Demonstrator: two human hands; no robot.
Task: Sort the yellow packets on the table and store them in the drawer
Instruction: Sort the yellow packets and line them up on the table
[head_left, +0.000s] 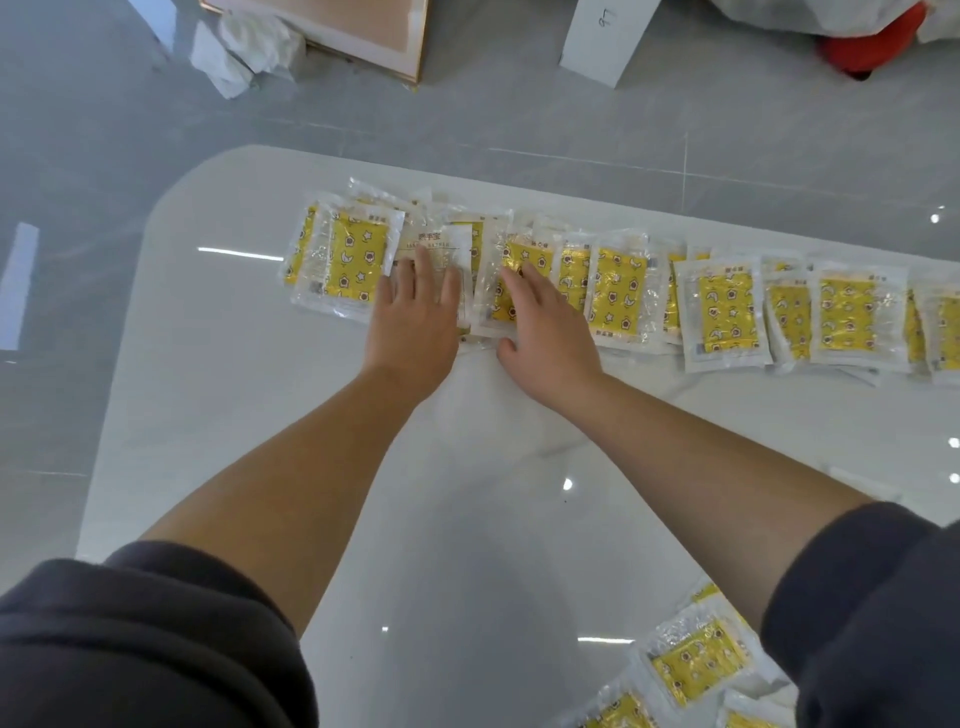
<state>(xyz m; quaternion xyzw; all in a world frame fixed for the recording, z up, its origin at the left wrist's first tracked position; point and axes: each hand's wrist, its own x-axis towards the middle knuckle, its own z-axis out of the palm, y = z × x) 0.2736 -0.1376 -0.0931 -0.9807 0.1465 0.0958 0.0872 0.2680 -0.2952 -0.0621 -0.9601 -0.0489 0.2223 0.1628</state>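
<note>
Head view looks down on a long, overlapping row of yellow packets (618, 291) laid across the far side of the white tabletop (467, 519), with a smaller heap of packets (696, 660) at the near right corner. The left hand (415, 322) lies flat, fingers (423, 275) straight, on a face-down packet (441, 241) that shows its white printed back. The right hand (550, 327) lies flat just beside it, fingers straight too, on a face-up packet (519, 254). Neither hand grips anything, and no drawer is in view. The step in hand looks like squaring and gathering the left part of the row. To do it well, the face-down packet should probably be turned to match its neighbours first. The clear film will likely skate on the glossy tabletop, so light, even pressure suits best, with both palms drawing packets toward each other. Pinching up a stack is safest once the edges line up, since loose ones may fan out and slip free.
</note>
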